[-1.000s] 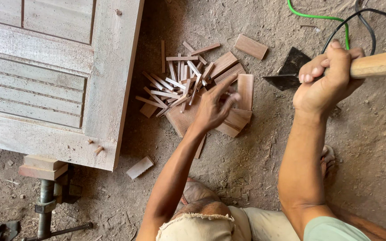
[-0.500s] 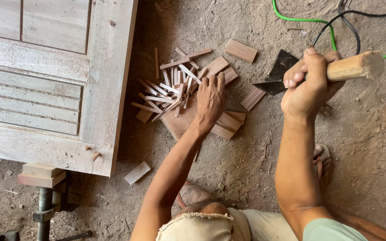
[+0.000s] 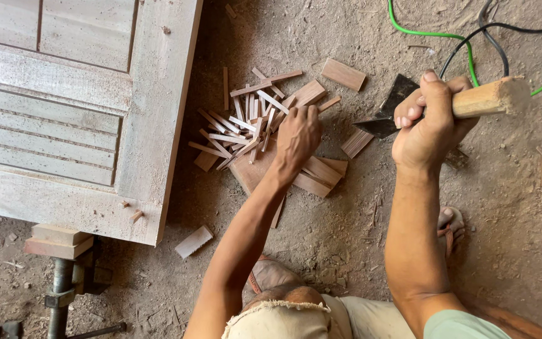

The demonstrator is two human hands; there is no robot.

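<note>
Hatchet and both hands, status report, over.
Right hand gripping hatchet, raised. Left hand down on wood strips. Cables behind blade.

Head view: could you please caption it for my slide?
Left hand reaches into wooden slivers; right hand grips a hatchet above dirt floor.

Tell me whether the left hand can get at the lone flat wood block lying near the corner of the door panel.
Probably yes. The left hand rests on the pile of wood strips, holding nothing visible, and only bare dirt lies between it and the wood block.
</note>
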